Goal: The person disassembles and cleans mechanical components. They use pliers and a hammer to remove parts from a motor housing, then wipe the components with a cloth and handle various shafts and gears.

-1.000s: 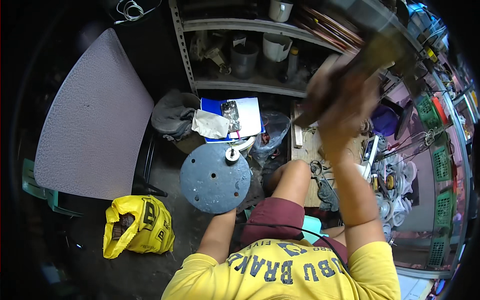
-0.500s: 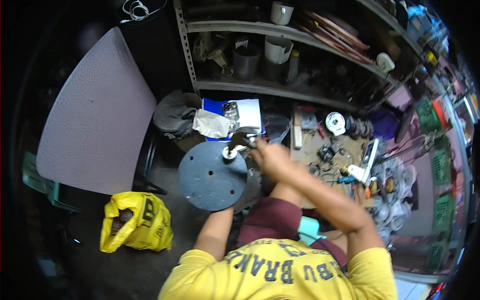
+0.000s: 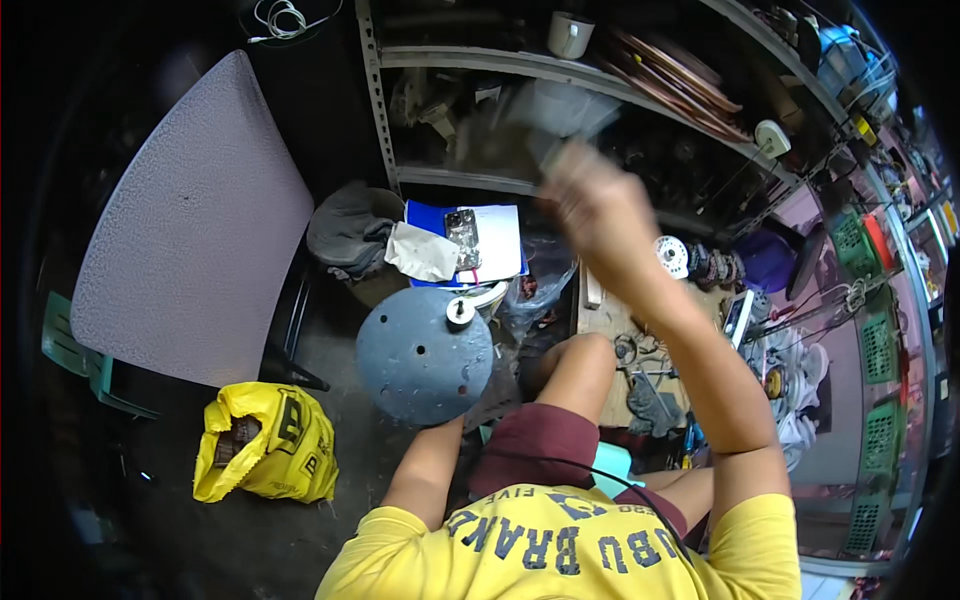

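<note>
A round blue-grey disc with several small holes lies in front of me. On its far right edge sits a small white cylindrical piece with a dark hole in its top. My left forearm reaches under the near rim of the disc, and the disc hides my left hand and its fingers. My right hand is raised high beyond the disc, blurred by motion. It is closed round the handle of a hammer, whose head is only a smear in front of the shelf.
A blue folder with papers and a phone lie past the disc. To the right stands a cluttered workboard with tools and parts. A yellow plastic bag and a chair back are at left; a metal shelf is behind.
My right hand has swung the hammer up and away from the white piece toward the shelf. The disc and my left forearm have stayed nearly still.
</note>
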A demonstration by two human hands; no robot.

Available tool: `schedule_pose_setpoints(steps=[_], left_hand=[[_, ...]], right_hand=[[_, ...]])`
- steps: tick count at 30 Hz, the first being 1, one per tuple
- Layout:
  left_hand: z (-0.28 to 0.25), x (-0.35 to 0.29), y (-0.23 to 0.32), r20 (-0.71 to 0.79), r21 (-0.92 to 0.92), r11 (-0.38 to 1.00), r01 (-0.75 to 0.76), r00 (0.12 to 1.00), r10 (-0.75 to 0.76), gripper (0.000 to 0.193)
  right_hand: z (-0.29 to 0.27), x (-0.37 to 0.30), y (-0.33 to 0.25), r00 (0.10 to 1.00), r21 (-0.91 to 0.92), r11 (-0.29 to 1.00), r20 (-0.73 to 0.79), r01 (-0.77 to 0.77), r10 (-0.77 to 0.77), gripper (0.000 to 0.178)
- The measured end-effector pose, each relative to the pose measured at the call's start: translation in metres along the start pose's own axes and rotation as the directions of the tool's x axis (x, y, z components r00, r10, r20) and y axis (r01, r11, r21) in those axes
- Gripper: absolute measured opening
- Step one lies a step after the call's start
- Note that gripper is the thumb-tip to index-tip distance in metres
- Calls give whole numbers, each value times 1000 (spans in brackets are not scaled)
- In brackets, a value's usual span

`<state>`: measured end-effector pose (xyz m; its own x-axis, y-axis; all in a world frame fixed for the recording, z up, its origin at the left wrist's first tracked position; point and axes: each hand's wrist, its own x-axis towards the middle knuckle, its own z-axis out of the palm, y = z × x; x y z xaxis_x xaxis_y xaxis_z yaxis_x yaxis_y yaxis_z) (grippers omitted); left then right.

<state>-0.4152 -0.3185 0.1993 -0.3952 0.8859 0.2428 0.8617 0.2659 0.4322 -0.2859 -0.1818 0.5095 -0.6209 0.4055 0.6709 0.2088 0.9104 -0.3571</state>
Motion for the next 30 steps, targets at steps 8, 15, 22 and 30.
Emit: schedule_pose_setpoints(steps=[8, 15, 22, 30], left_hand=[[12, 7, 1, 41, -117, 993, 3, 999, 2, 55], [19, -8, -8, 72, -165, 984, 68, 996, -56, 55], [65, -75, -10, 468, -480, 668, 568, 810, -353, 54], [-171, -49, 38, 735, -641, 720, 267, 484, 475, 13]], right_hand=[[69, -95, 41, 663, -359, 851, 535, -382, 524, 17], [-38, -7, 3, 804, 717, 544, 39, -436, 593, 16], [-170, -44, -39, 791, 912, 346, -375, 221, 484, 17], [-203, -84, -81, 945, 912, 248, -318, 328, -82, 19]])
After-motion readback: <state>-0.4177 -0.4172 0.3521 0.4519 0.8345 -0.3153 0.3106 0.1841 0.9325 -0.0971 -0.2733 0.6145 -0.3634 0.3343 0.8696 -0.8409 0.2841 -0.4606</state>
